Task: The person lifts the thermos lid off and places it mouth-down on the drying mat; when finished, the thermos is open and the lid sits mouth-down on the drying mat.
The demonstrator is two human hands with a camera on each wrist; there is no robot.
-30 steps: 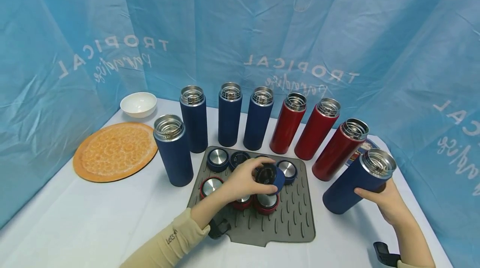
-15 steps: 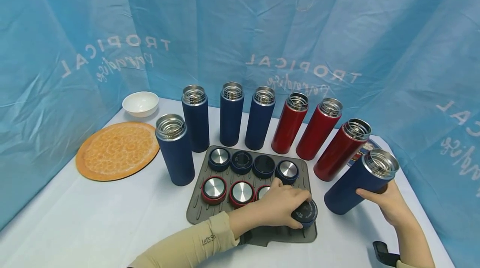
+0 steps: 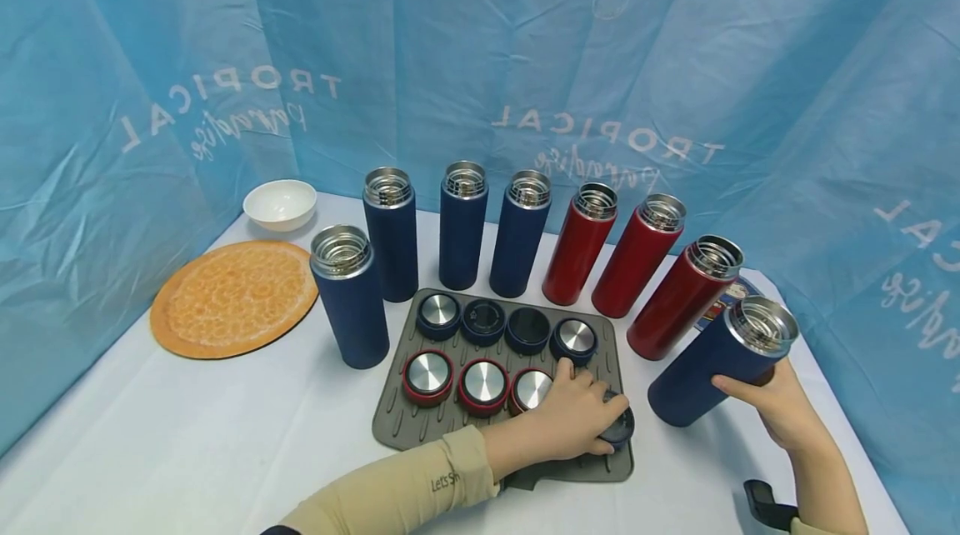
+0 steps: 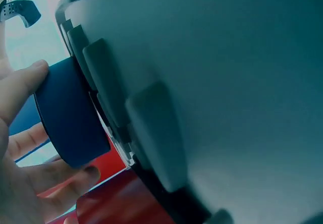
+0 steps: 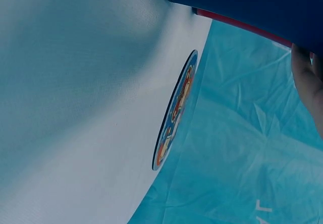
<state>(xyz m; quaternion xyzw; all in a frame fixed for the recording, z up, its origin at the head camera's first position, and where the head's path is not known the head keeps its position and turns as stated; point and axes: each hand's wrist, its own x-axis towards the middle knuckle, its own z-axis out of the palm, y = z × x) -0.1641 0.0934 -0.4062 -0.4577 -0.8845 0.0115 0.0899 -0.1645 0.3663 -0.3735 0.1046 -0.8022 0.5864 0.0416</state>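
My left hand (image 3: 573, 418) holds a dark blue bottle lid (image 3: 618, 428) by its rim at the mat's front right corner. In the left wrist view, the thumb and fingers are round that lid (image 4: 70, 113), its flat face against or very near the ridged grey mat (image 4: 227, 82). My right hand (image 3: 776, 402) grips a blue bottle (image 3: 701, 372) whose steel mouth is uncovered. The red-rimmed lid (image 3: 532, 389) beside my left hand is partly hidden by it. Close to the fingertips is a blue lid with a steel top (image 3: 576, 338).
Several blue bottles (image 3: 356, 314) and three red bottles (image 3: 577, 256), all without lids, stand in an arc behind the drying mat (image 3: 397, 422). Rows of lids sit on it. A pizza-patterned round mat (image 3: 232, 297) and white bowl (image 3: 280, 206) lie left; a colourful disc (image 5: 175, 113) lies right.
My left hand carried the blue lid from above the middle of the mat to its front right corner and lowered it. The right hand has stayed on its bottle.
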